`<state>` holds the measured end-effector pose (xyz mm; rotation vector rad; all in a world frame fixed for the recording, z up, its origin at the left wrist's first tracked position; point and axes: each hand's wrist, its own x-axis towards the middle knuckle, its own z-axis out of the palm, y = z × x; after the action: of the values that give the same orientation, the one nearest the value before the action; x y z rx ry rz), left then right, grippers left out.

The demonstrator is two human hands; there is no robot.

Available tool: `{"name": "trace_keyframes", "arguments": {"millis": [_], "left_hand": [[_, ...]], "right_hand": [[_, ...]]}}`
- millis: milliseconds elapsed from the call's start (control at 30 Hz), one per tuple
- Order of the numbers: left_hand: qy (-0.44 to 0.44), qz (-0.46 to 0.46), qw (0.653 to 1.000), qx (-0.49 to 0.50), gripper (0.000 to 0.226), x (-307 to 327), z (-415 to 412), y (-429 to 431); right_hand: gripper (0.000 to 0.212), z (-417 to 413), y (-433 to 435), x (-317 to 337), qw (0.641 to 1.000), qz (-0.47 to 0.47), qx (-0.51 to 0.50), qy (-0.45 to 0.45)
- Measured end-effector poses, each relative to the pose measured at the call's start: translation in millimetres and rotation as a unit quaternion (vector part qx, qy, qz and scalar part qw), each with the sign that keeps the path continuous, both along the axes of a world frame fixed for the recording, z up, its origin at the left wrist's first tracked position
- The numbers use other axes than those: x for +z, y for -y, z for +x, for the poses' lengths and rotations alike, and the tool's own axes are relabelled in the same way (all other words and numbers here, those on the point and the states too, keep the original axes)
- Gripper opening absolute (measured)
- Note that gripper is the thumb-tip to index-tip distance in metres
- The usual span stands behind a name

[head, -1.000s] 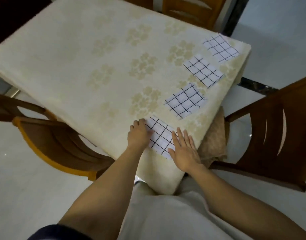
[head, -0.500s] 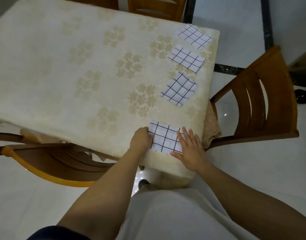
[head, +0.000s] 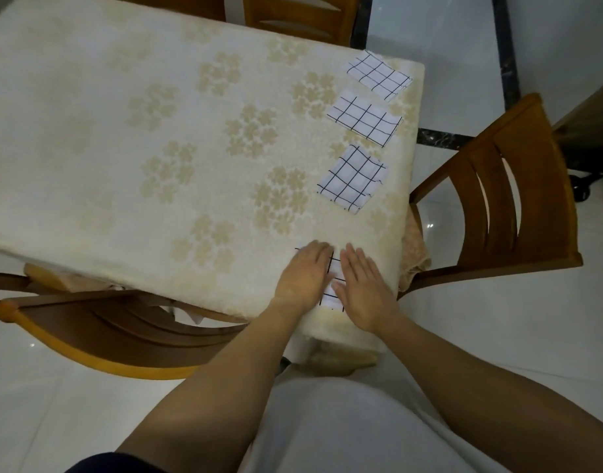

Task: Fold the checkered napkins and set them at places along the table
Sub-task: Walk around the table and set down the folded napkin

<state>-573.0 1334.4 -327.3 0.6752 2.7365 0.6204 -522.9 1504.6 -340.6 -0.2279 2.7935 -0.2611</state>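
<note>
A: Furniture?
B: One table (head: pixel 122 138), cream flowered cloth. Right chair (head: pixel 497 206), wood, slatted, at its right edge. Near chair (head: pixel 105 336) at its near edge. Far chairs (head: pixel 293 18) at its far edge.
A: Floor?
B: Glossy white tiles (head: pixel 446 46), dark marble strip (head: pixel 502 56), small light glints.

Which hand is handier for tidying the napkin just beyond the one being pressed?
Probably the right hand: it lies flat on the right of the near napkin, more directly below the next napkin. The left hand presses farther left and would reach across.
</note>
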Motion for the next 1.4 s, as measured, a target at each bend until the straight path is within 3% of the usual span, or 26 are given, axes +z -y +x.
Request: {"name": "trace_keyframes", "arguments": {"millis": [133,267,367,533,733,867,967,1100,1167,1267,1400], "left_hand": [[0.058,-0.103,0.993,-0.018,0.068,-18,5,-4],[0.017,-0.033,0.999,0.018,0.06,-8,-4,-2],[-0.027,0.036,0.993,0.11,0.05,-1,-33,-12],[0.002,0.072,0.974,0.217,0.045,15,-99,-61],[0.12,0.125,0.875,0.451,0.057,13,-165,-92],[0.158,0.053,0.876,0.453,0.036,2,-185,-92],[0.182,-0.005,0.885,0.429,0.028,3,-194,-92],[0.191,-0.018,0.896,0.399,0.026,8,-197,-87],[0.192,0.021,0.896,0.399,0.021,11,-197,-83],[0.207,0.115,0.872,0.429,0.015,17,-191,-74],[0.205,0.213,0.819,0.492,0.022,17,-183,-60]], "right_hand": [[0.077,5,-6,-11,1.0,0.002,0.006,0.009],[0.07,0,-16,-6,0.999,-0.015,0.033,-0.01],[0.061,-22,-28,-3,0.996,-0.079,-0.019,-0.048],[0.064,-102,-60,9,0.994,-0.091,-0.038,-0.052],[0.057,-210,-99,15,0.996,-0.079,0.029,-0.022],[0.057,-271,-100,14,0.985,-0.033,0.169,-0.004],[0.056,-302,-97,6,0.968,0.053,0.246,0.006],[0.048,-324,-104,6,0.961,0.026,0.268,-0.067],[0.043,-333,-103,12,0.963,0.024,0.259,-0.076],[0.036,-342,-99,24,0.968,0.015,0.251,0.006],[0.034,-333,-108,38,0.967,-0.155,0.136,0.148]]}}
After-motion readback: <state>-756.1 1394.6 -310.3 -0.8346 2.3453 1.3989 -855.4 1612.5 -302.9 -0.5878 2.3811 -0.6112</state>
